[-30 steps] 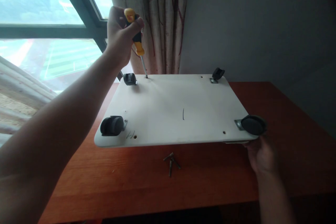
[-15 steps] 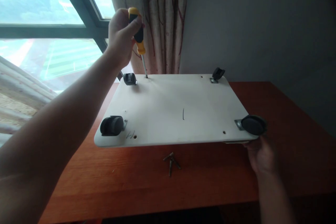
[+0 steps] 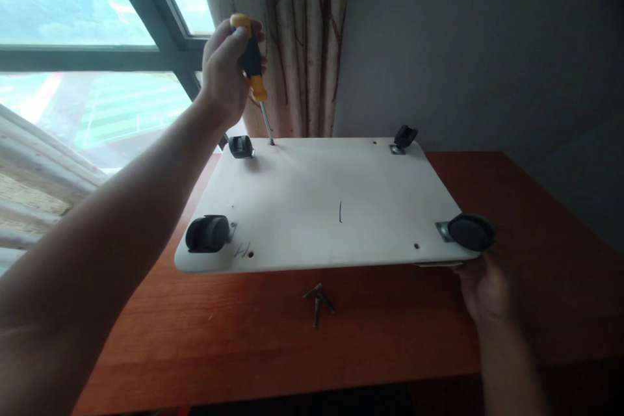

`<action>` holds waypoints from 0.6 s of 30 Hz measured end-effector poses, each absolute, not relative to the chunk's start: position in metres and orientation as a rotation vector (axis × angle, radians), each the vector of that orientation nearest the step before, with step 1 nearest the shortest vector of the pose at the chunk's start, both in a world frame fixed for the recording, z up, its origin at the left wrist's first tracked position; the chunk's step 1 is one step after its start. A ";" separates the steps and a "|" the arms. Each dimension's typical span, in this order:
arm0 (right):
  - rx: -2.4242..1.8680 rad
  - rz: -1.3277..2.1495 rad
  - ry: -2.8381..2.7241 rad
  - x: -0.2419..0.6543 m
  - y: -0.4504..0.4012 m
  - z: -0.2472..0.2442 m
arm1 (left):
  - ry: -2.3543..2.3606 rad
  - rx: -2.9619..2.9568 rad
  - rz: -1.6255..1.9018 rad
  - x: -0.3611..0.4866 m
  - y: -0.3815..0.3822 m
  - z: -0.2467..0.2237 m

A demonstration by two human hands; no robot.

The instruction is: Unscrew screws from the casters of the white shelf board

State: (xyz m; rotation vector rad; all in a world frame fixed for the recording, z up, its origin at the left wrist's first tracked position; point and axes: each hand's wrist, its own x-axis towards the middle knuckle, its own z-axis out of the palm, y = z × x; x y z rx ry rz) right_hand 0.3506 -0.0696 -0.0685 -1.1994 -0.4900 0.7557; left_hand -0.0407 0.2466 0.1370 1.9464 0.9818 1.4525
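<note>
Left grip (image 3: 227,71) is wrapping the screwdriver (image 3: 251,57), tip meeting the white board (image 3: 302,208) near its far edge, imo that tilt is risking a slip; right grip (image 3: 489,289) is touching the near-right corner, can't tell if clamped

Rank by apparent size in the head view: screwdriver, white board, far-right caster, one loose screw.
1. White board
2. Screwdriver, partly covered by fingers
3. Far-right caster, though farther from the camera
4. One loose screw
</note>
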 end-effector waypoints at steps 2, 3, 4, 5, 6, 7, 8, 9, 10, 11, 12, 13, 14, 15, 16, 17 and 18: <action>-1.205 0.749 -0.468 0.351 -0.070 -0.069 | 1.116 2.017 1.372 -0.041 0.235 0.141; -1.207 0.749 -0.462 0.351 -0.070 -0.069 | 1.116 2.056 1.351 -0.040 0.230 0.143; -1.209 0.750 -0.462 0.351 -0.070 -0.069 | 1.101 2.092 1.351 -0.039 0.226 0.144; -1.210 0.751 -0.463 0.351 -0.069 -0.069 | 1.079 2.132 1.338 -0.038 0.223 0.144; -1.212 0.751 -0.464 0.351 -0.069 -0.070 | 1.068 2.159 1.323 -0.037 0.221 0.145; -1.214 0.749 -0.464 0.352 -0.069 -0.070 | 1.071 2.161 1.310 -0.035 0.221 0.145; -1.216 0.748 -0.464 0.352 -0.069 -0.070 | 1.076 2.140 1.301 -0.034 0.221 0.144; -1.217 0.747 -0.465 0.352 -0.068 -0.070 | 1.079 2.104 1.295 -0.034 0.221 0.144; -1.218 0.744 -0.466 0.352 -0.068 -0.070 | 1.081 2.062 1.289 -0.033 0.222 0.144; -1.216 0.743 -0.469 0.352 -0.068 -0.070 | 1.081 2.030 1.282 -0.033 0.222 0.144; -1.213 0.742 -0.474 0.352 -0.068 -0.070 | 1.082 2.015 1.276 -0.032 0.223 0.144; -1.208 0.742 -0.479 0.352 -0.069 -0.070 | 1.085 2.014 1.272 -0.032 0.223 0.145; -1.203 0.742 -0.483 0.352 -0.069 -0.070 | 1.085 2.020 1.270 -0.032 0.223 0.145; -1.200 0.743 -0.486 0.352 -0.069 -0.070 | 1.082 2.023 1.272 -0.032 0.223 0.146; -1.199 0.744 -0.487 0.352 -0.069 -0.070 | 1.073 2.021 1.277 -0.032 0.222 0.147; -1.201 0.746 -0.486 0.352 -0.069 -0.070 | 1.061 2.014 1.288 -0.032 0.222 0.147; -1.205 0.747 -0.482 0.352 -0.069 -0.070 | 1.052 2.003 1.300 -0.032 0.222 0.148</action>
